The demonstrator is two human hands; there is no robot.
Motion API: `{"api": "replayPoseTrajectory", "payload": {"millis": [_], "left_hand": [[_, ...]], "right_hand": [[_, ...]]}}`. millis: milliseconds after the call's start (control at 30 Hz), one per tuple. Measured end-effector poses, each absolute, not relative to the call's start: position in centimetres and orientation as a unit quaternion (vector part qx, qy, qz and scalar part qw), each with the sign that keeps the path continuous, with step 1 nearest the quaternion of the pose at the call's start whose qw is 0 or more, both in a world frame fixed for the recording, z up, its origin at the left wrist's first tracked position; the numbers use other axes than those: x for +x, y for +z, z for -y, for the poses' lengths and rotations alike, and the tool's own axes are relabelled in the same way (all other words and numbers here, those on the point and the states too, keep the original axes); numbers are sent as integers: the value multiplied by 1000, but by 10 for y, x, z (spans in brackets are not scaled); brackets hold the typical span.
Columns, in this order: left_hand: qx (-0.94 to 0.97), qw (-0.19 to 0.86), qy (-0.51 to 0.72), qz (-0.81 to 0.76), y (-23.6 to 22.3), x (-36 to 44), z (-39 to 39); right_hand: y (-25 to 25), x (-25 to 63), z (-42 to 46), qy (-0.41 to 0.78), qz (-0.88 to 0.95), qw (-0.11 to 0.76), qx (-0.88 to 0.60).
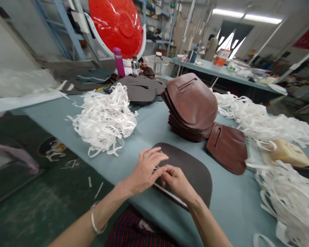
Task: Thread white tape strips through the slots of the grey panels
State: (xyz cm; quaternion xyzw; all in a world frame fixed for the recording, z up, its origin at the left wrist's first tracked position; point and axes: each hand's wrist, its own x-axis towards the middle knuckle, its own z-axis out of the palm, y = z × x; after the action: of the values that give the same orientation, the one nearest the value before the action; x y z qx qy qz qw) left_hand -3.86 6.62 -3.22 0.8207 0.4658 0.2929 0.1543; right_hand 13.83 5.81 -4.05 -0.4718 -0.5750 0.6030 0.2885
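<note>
A dark grey, round-cornered leather panel (193,166) lies flat on the table before me, with a white strip (173,197) along its near edge. My left hand (146,168) is over the panel's left end, its fingers stretched out and its thumb meeting the fingertips of my right hand. Curled into a pinch, my right hand (177,181) rests over the near edge; what lies between its fingertips is too small to make out. Just beyond the panel stands a stack of brown leather panels (192,103) with slots. One brown slotted panel (229,147) lies to its right.
White ribbon-like strips form a heap (105,120) at left and another heap (293,206) at right, by a cream-coloured block (289,152). Grey pieces (141,87), a purple bottle (119,61) and a red round lid (115,25) are farther back. The table's edge (98,169) runs at left.
</note>
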Motion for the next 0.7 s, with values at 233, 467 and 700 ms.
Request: {"api": "replayPoseTrajectory", "payload": {"millis": [233,467,700], "left_hand": [[805,416,153,-394,-45,-32,-57],[772,391,154,-478,-53,-48,-46],[736,353,153,-557,-57,-53,-49]], "right_hand": [[-47,204,-5,518,573,213,-598],[-67,235,35,341,579,176,-719],[-81,240,45,283,601,216,-715]]}}
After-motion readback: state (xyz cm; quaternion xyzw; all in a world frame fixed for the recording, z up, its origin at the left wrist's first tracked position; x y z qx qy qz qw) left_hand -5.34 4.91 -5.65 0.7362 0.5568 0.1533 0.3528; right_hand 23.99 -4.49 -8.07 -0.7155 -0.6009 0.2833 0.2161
